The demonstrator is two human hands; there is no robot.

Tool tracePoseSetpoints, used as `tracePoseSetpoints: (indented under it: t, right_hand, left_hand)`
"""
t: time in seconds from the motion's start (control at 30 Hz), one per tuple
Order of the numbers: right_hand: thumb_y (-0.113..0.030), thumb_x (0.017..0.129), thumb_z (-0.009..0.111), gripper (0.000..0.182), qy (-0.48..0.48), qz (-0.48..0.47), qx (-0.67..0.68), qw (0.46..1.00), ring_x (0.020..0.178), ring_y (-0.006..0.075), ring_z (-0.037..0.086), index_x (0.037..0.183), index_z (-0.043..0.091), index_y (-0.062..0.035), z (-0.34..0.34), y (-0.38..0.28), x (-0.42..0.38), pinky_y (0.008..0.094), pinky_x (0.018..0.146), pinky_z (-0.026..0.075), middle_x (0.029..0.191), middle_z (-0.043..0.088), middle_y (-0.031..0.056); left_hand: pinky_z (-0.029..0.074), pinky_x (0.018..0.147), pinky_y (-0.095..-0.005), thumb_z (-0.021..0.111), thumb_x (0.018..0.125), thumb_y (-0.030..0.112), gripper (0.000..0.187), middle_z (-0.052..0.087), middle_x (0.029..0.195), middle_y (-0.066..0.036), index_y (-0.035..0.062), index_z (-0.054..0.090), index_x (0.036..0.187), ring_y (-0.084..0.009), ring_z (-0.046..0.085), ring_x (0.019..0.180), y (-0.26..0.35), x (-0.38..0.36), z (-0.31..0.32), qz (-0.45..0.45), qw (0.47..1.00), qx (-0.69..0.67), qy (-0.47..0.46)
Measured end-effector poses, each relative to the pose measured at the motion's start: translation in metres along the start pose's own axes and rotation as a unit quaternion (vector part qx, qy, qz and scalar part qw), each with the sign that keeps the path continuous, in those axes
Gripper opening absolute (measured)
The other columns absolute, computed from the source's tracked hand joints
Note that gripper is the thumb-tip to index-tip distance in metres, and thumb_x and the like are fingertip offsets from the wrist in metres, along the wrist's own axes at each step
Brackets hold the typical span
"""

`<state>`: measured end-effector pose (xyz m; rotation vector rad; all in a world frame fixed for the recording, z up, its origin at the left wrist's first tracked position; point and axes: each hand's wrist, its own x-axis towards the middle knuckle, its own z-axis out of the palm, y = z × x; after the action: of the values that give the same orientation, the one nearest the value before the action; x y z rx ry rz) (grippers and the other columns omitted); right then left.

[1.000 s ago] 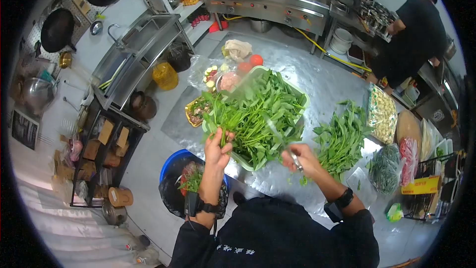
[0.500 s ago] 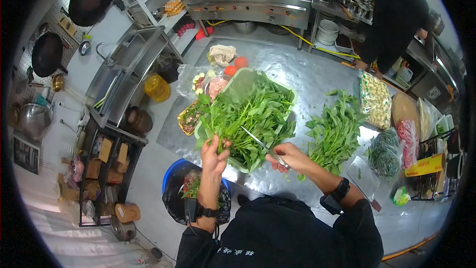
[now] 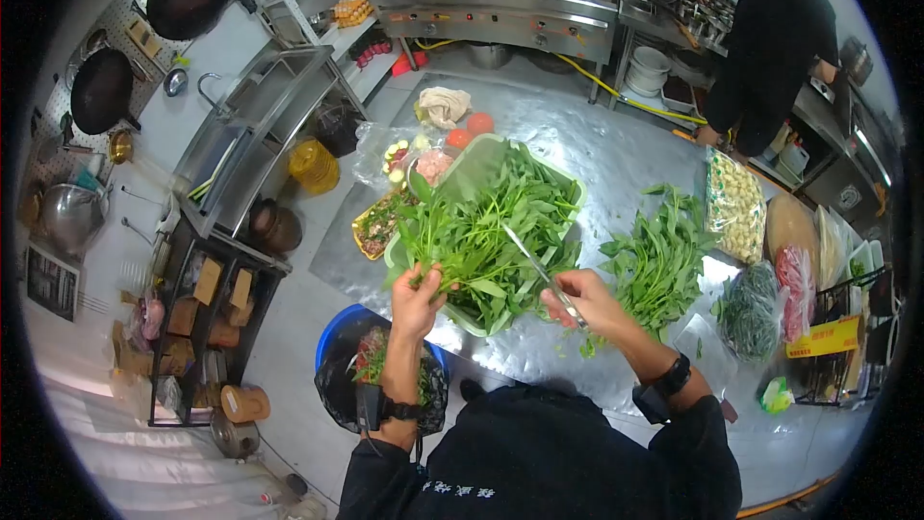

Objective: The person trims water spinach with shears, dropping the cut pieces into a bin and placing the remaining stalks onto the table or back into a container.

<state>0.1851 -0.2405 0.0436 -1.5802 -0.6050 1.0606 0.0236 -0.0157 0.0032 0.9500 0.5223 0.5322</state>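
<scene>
My left hand (image 3: 418, 303) is closed around the stems of a bunch of leafy greens (image 3: 423, 246), at the near left side of a pale green plastic basket (image 3: 577, 200). More leafy greens (image 3: 510, 202) fill the basket and partly hide its inside. In my right hand (image 3: 587, 300) is a slim metal knife (image 3: 527, 252), gripped by its handle, the blade slanting up and left over the basket. The blade's tip stands apart from my left hand. Right of the basket, another pile of leafy greens (image 3: 656, 265) lies on the metal table (image 3: 616, 159).
A blue bin (image 3: 332, 339) lined with a black bag stands below the table's near edge. Tomatoes (image 3: 479, 123), a cloth (image 3: 444, 106) and a meat tray (image 3: 372, 239) lie behind and left of the basket. Bagged vegetables (image 3: 753, 313) line the right. A person (image 3: 775, 34) works at the back.
My right hand has moved slightly right with the knife, and the blade has swung away from my left hand. My left hand keeps its hold on the greens. The view has shifted slightly.
</scene>
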Motion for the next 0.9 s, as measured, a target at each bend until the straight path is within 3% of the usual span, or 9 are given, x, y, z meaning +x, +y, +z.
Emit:
tracePoseSetpoints:
  t: [0.07, 0.27, 0.37, 0.47, 0.57, 0.77, 0.9]
  right_hand:
    - [-0.035, 0.080, 0.066, 0.035, -0.066, -0.018, -0.050, 0.996, 0.044, 0.0090, 0.048, 0.069, 0.061, -0.0027, -0.003, -0.015, -0.001, 0.0250, 0.041, 0.035, 0.053, 0.054, 0.0031]
    - [-0.044, 0.076, 0.066, 0.044, -0.097, -0.067, -0.249, 0.961, 0.046, 0.0161, 0.047, 0.066, 0.062, -0.0008, 0.004, -0.026, 0.007, 0.0328, 0.045, 0.034, 0.050, 0.050, 0.0090]
    - [-0.045, 0.076, 0.066, 0.045, -0.106, -0.053, -0.240, 0.963, 0.045, 0.0169, 0.046, 0.066, 0.062, -0.0009, 0.005, -0.020, 0.012, 0.0327, 0.045, 0.034, 0.049, 0.050, 0.0093]
    - [-0.043, 0.076, 0.067, 0.043, -0.114, -0.038, -0.217, 0.969, 0.045, 0.0151, 0.047, 0.068, 0.064, -0.0015, 0.007, -0.017, 0.014, 0.0311, 0.044, 0.034, 0.049, 0.052, 0.0077]
    - [-0.037, 0.078, 0.068, 0.036, -0.107, -0.006, -0.158, 0.982, 0.044, 0.0118, 0.049, 0.068, 0.065, -0.0028, 0.009, -0.013, 0.014, 0.0283, 0.043, 0.036, 0.050, 0.055, 0.0051]
    - [-0.028, 0.080, 0.068, 0.029, -0.078, -0.023, -0.117, 0.990, 0.042, 0.0082, 0.051, 0.068, 0.064, -0.0017, 0.012, -0.014, 0.011, 0.0251, 0.041, 0.037, 0.052, 0.057, 0.0030]
    - [-0.029, 0.080, 0.069, 0.031, -0.060, -0.025, -0.083, 0.994, 0.042, 0.0080, 0.050, 0.067, 0.064, -0.0010, 0.013, -0.008, 0.010, 0.0250, 0.041, 0.036, 0.052, 0.057, 0.0033]
  left_hand:
    - [0.036, 0.045, -0.0177, 0.057, 0.088, 0.009, 0.017, 0.059, 0.086, -0.002, 0.0012, 0.054, 0.103, -0.0132, 0.059, 0.066, 0.002, -0.004, 0.004, -0.015, 0.998, 0.054, 0.020]
    - [0.048, 0.063, -0.0220, 0.059, 0.087, 0.008, 0.018, 0.061, 0.085, -0.003, -0.0035, 0.059, 0.100, -0.0104, 0.060, 0.072, 0.004, -0.005, 0.001, 0.008, 0.975, 0.205, -0.090]
    - [0.050, 0.066, -0.0242, 0.059, 0.087, 0.007, 0.019, 0.062, 0.088, -0.005, -0.0049, 0.060, 0.101, -0.0111, 0.060, 0.071, 0.008, -0.009, 0.010, 0.022, 0.959, 0.269, -0.091]
    - [0.050, 0.068, -0.0241, 0.058, 0.087, 0.008, 0.020, 0.063, 0.088, -0.006, -0.0050, 0.059, 0.102, -0.0124, 0.061, 0.074, 0.011, -0.012, 0.016, 0.011, 0.971, 0.224, -0.084]
    - [0.027, 0.042, -0.0172, 0.058, 0.089, 0.018, 0.019, 0.064, 0.073, -0.006, 0.0028, 0.059, 0.101, -0.0020, 0.038, 0.047, 0.001, -0.009, 0.014, 0.053, 0.972, 0.208, -0.091]
    - [0.025, 0.043, -0.0156, 0.057, 0.090, 0.017, 0.023, 0.063, 0.073, -0.003, -0.0006, 0.058, 0.104, -0.0010, 0.037, 0.047, 0.002, -0.006, 0.009, 0.004, 0.981, 0.182, -0.067]
    - [0.033, 0.045, -0.0165, 0.057, 0.089, 0.017, 0.023, 0.063, 0.078, -0.004, -0.0002, 0.057, 0.104, -0.0050, 0.049, 0.054, -0.009, -0.002, 0.006, 0.013, 0.989, 0.141, -0.032]
